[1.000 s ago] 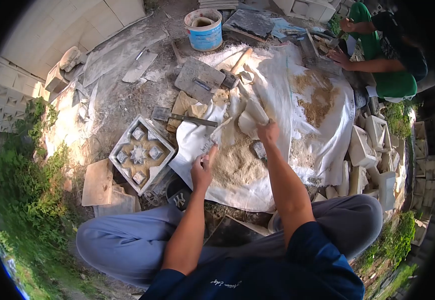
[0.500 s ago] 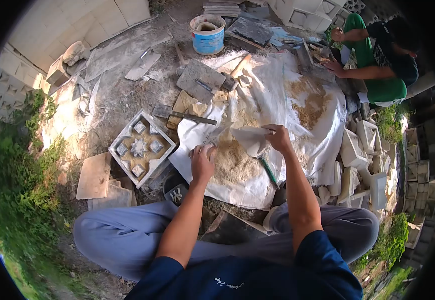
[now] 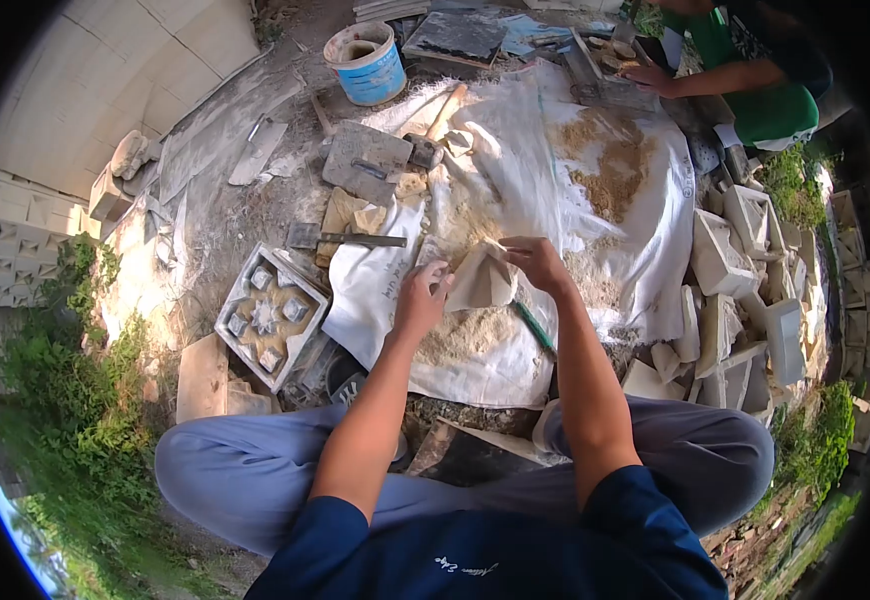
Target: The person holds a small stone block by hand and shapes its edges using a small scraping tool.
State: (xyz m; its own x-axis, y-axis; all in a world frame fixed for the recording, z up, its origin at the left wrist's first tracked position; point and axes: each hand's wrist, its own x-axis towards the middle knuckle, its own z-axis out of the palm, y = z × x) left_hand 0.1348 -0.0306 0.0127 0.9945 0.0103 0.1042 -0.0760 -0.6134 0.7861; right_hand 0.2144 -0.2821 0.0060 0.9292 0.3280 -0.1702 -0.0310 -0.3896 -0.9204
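My right hand pinches the upper edge of a pale, folded sheet-like piece, which looks like cloth or sacking. Close by on its left, my left hand has curled fingers; whether they grip the pale piece or something else is hidden. Below both hands, a heap of sandy powder lies on a white sack sheet. A green-handled tool rests right of the powder. Left of my left hand, a flat metal bar tool lies across the sheet's edge.
A square patterned mould lies on the left. Farther away are a plastering trowel, a hammer and a blue-and-white bucket. Broken pale blocks are piled on the right. Another person's hand works at a frame at upper right.
My right hand has moved left with the pale piece, and my hands are closer together. The piece now hangs between them. The camera view has also shifted.
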